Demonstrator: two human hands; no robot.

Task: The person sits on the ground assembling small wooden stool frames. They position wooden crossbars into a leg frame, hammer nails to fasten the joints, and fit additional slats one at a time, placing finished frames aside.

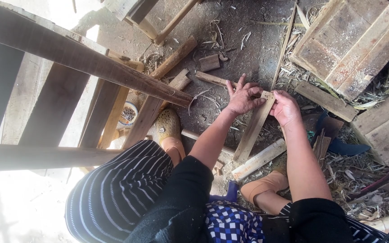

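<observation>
A flat wooden slat [254, 128] stands slanted, its lower end resting on the dirt ground. My left hand [243, 96] lies on the slat's upper end with fingers spread across its face. My right hand [285, 108] grips the same upper end from the right side. Both forearms reach down from black sleeves. Another pale wooden strip [258, 159] lies on the ground just below the slat, between my feet.
A wooden frame of dark beams [82, 60] fills the left. Board panels [352, 42] lie at the upper right, with straw and wood scraps [209, 62] scattered about. A small tin holding nails [128, 113] sits by the frame. My feet wear tan shoes [266, 184].
</observation>
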